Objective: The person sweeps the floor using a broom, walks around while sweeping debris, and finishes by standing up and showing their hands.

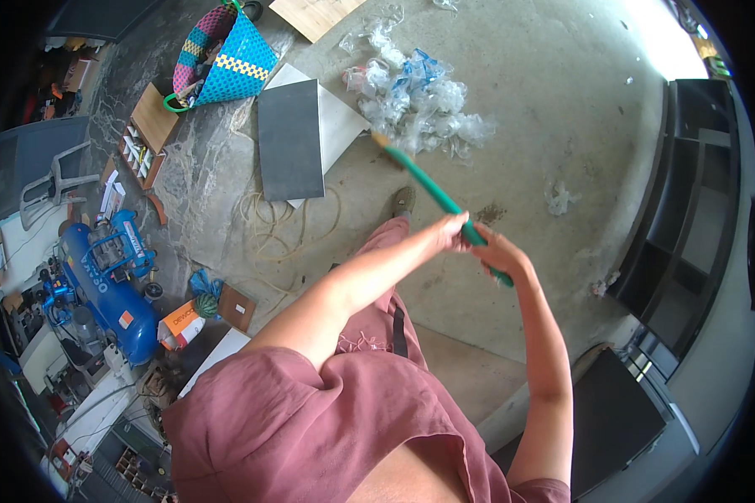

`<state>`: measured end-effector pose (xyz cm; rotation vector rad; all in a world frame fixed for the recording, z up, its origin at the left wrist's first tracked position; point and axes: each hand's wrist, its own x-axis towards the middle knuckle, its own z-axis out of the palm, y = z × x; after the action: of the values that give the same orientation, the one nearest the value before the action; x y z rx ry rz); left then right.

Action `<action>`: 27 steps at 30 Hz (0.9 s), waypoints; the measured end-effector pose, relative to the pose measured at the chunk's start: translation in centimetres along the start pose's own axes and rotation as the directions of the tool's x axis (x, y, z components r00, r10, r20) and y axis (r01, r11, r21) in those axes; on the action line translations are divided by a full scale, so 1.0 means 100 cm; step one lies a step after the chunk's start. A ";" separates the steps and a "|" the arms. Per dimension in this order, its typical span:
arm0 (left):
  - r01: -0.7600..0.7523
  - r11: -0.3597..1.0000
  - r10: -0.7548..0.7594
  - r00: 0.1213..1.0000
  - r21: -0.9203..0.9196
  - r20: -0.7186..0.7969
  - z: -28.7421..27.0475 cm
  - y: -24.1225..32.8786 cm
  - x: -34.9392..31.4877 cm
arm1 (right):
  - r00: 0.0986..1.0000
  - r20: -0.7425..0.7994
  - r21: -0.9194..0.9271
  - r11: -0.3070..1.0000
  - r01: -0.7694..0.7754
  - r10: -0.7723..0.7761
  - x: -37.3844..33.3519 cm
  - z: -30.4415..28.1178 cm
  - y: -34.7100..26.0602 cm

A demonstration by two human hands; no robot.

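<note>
Both of my hands are closed around a long green stick [435, 189], which slants up and to the left across the floor. My left hand [453, 232] grips it a little above my right hand [499, 251], close to its lower end. The far end is tan and slightly blurred; its exact shape I cannot make out. That end hovers over or touches the floor at the lower left side of a heap of crumpled clear plastic [428, 105], with some blue plastic in it. A smaller plastic scrap [559, 198] lies apart to the right.
A dark grey panel [290, 141] lies left of the heap, over a pale sheet. Behind it stands a woven blue basket [242, 69]. A thin hose [264, 228] coils on the floor. At left is a blue air compressor [113, 289]; at right, a dark shelf unit [688, 201].
</note>
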<state>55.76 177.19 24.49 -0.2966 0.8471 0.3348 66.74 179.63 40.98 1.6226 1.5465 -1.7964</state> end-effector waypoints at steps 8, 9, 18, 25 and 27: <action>-0.201 0.969 0.206 0.978 0.142 -0.026 0.038 0.074 -0.029 | 0.984 -0.170 0.105 0.992 0.070 -0.051 0.023 -0.027 -0.027; -0.169 0.974 0.174 0.984 0.147 -0.022 0.034 0.069 -0.030 | 0.983 -0.172 0.108 0.990 0.086 -0.066 0.016 -0.020 -0.024; 0.158 0.977 -0.147 0.986 0.142 -0.083 0.007 -0.098 -0.044 | 0.997 -0.042 0.278 0.959 -0.050 0.064 -0.089 0.062 0.054; 0.356 0.779 -0.339 0.931 0.517 -0.131 0.054 -0.139 -0.087 | 0.965 -0.106 0.860 0.510 -0.032 0.238 -0.178 0.129 0.066; 0.364 0.664 -0.326 0.927 0.653 -0.186 0.068 -0.133 -0.082 | 0.956 -0.149 0.929 0.366 0.048 0.252 -0.176 0.138 0.059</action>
<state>60.64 166.31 36.71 0.2313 0.8891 -0.3601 69.60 158.52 50.04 2.4146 0.2663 -2.6832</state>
